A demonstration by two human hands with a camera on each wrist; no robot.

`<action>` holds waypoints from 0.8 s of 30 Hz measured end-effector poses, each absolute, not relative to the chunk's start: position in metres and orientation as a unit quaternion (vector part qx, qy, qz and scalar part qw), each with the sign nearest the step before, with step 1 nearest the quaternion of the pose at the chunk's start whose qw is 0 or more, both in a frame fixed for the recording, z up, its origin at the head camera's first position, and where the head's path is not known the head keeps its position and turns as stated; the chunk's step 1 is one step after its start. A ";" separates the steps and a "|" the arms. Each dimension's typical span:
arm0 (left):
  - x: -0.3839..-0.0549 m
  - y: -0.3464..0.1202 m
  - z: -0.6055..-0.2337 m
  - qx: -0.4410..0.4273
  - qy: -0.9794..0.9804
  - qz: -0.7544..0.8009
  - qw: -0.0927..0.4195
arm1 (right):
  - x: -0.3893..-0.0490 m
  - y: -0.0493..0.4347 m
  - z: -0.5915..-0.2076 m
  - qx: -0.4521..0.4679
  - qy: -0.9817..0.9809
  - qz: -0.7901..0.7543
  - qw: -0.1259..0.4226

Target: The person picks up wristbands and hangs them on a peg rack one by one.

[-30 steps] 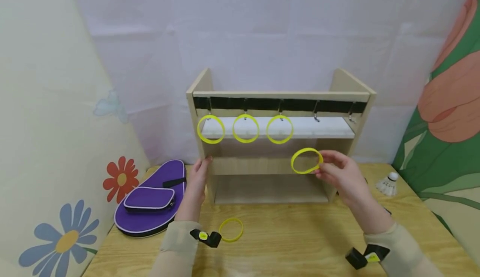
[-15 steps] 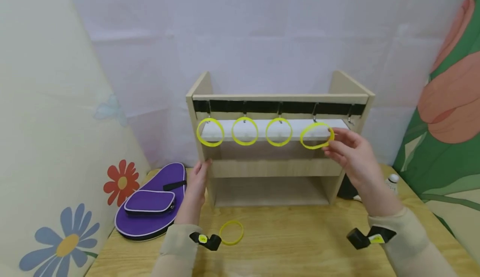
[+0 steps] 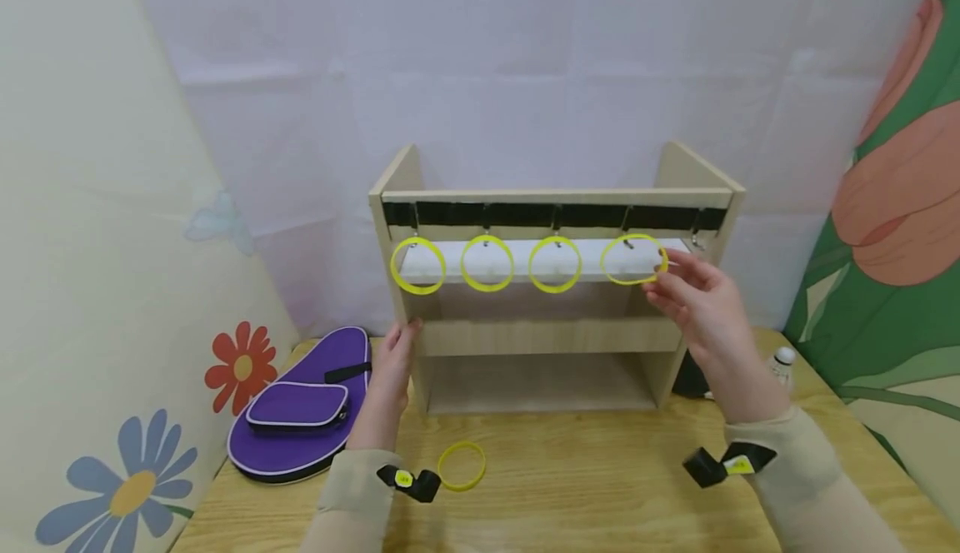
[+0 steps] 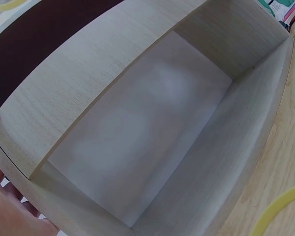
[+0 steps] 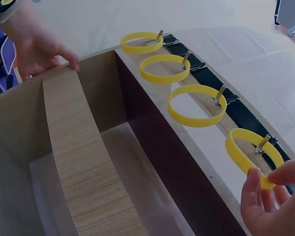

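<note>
My right hand (image 3: 701,307) pinches the right side of a yellow silicone wristband (image 3: 633,236) between thumb and fingers. This band surrounds the tip of the fourth hook (image 5: 262,143) in the right wrist view. Three more yellow bands hang in a row to its left, the nearest one (image 3: 555,291) on the third hook. At the far right the fifth hook (image 3: 697,241) holds no band. My left hand (image 3: 392,366) grips the left side panel of the wooden shelf (image 3: 547,336), its thumb on the front edge.
Another yellow wristband (image 3: 462,488) lies on the wooden table (image 3: 570,486) before the shelf. A purple racket case (image 3: 300,403) is at the left, against the wall. Behind my right wrist stands a shuttlecock (image 3: 783,361), with a black item (image 3: 688,380) beside the shelf.
My right hand has lifted the wristband up and to the right, from below the hooks to the fourth hook. My left hand stays on the side panel.
</note>
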State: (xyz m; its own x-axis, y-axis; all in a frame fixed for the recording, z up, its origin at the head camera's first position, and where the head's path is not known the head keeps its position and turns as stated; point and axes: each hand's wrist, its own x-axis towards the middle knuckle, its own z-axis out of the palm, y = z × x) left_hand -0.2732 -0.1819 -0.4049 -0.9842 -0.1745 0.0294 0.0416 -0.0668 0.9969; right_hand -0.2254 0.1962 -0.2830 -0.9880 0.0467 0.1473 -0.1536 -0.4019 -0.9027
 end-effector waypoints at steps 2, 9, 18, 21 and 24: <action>-0.273 -0.182 -0.405 0.048 -0.680 -0.728 0.074 | -0.227 0.196 -0.284 0.038 -0.542 0.837 0.059; -0.271 -0.182 -0.404 0.052 -0.682 -0.726 0.071 | -0.231 0.193 -0.289 0.018 -0.556 0.829 0.061; -0.273 -0.181 -0.405 0.054 -0.678 -0.729 0.079 | -0.233 0.189 -0.296 0.018 -0.592 0.803 0.063; -0.273 -0.180 -0.405 0.053 -0.675 -0.732 0.077 | -0.234 0.189 -0.296 0.022 -0.596 0.800 0.063; -0.273 -0.180 -0.405 0.054 -0.676 -0.731 0.077 | -0.235 0.189 -0.296 0.026 -0.596 0.800 0.063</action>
